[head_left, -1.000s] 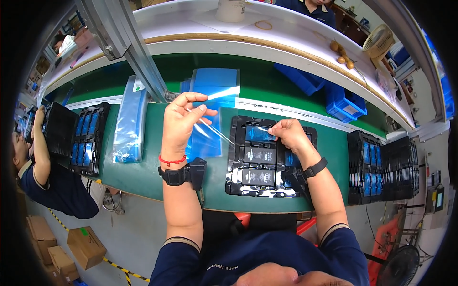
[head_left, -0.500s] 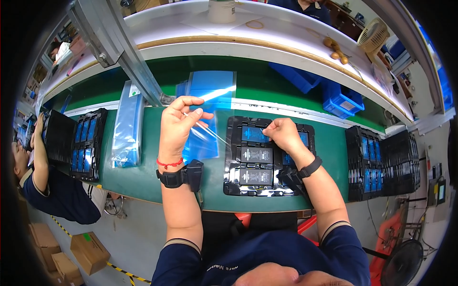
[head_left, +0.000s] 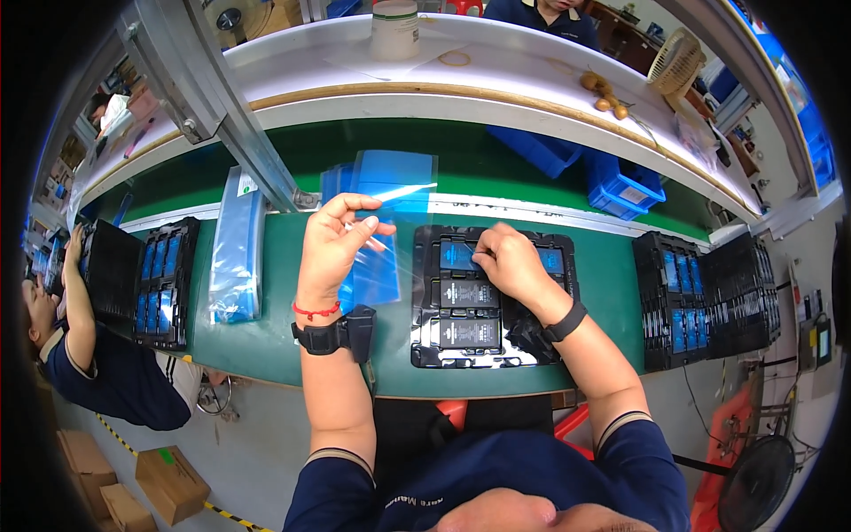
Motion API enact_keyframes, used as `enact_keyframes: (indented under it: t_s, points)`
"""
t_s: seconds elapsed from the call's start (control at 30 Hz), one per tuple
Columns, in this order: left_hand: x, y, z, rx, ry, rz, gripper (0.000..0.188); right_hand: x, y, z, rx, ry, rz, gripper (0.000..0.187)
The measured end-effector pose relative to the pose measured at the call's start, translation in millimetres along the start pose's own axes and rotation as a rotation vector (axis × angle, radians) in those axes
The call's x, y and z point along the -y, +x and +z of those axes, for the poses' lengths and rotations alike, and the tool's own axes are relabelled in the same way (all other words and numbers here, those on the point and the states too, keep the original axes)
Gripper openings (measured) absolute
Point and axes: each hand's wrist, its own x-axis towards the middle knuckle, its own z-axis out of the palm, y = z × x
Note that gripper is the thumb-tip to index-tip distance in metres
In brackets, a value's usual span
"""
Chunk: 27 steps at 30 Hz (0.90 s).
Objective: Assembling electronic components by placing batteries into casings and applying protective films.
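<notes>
In front of me lies a black plastic tray (head_left: 424, 319) of flat batteries. The lower left ones, such as this black battery (head_left: 470, 333), show dark printed faces. The upper left blue-faced battery (head_left: 456, 255) has my right hand (head_left: 516, 266) at its right edge, fingertips pinched together; what is between them is hidden. Left of the tray, my left hand (head_left: 332, 244) is raised, thumb and fingers pinching a thin clear plastic film (head_left: 379, 251) that trails toward the tray. Beneath and behind it lie blue film sheets (head_left: 396, 173).
Left on the green table (head_left: 292, 355) is a stack of clear plastic bags (head_left: 237, 257). Stacked battery trays (head_left: 678, 301) stand right, others (head_left: 166, 284) left beside a co-worker (head_left: 97, 355). Blue bins (head_left: 625, 188) sit under the white shelf (head_left: 496, 106). A metal post (head_left: 239, 115) rises behind.
My right hand has slid left across the upper left battery, its wrist bending more. My left hand keeps its raised pinch, and the clear film has shifted. The whole view has tilted slightly.
</notes>
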Motion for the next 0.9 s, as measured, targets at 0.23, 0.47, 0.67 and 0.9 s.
enact_keyframes:
  t_s: [0.23,0.47,0.67,0.9]
  points:
    - [-1.9,1.5,0.0,0.002,0.003,0.013,0.016,-14.6,4.2,-8.5,0.378,1.023,0.153,0.007]
    - [-3.1,-0.6,0.4,-0.007,0.005,-0.01,0.016,-24.8,11.0,-8.6,0.2,0.828,0.448,0.012]
    - [-1.7,-0.4,-0.4,-0.002,0.01,-0.011,0.016,-14.8,13.1,-7.6,0.206,0.742,0.535,0.011]
    - [1.5,1.1,-1.2,0.003,0.01,0.0,0.017,-13.1,13.1,-10.3,0.2,0.763,0.554,0.014]
